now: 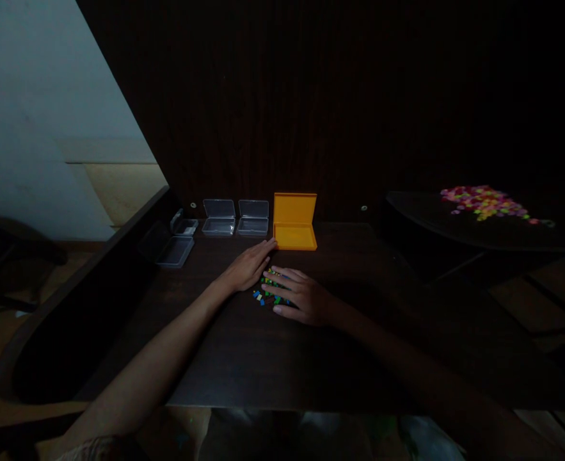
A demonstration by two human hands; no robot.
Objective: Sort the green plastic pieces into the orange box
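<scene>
A small heap of tiny coloured pieces [266, 296], blue, green and yellow, lies on the dark wooden table [244, 365]. My right hand [300, 296] rests flat over the heap with its fingers stretched out to the left. My left hand [249, 264] lies flat just beyond it, fingers extended toward an open orange box [294, 221]. Neither hand holds anything that I can see.
Two open clear plastic boxes [235, 218] stand left of the orange box, and further clear boxes [175, 243] sit at the table's left edge. A second dark surface at the right carries a pile of pink and yellow pieces [486, 202]. The room is dim.
</scene>
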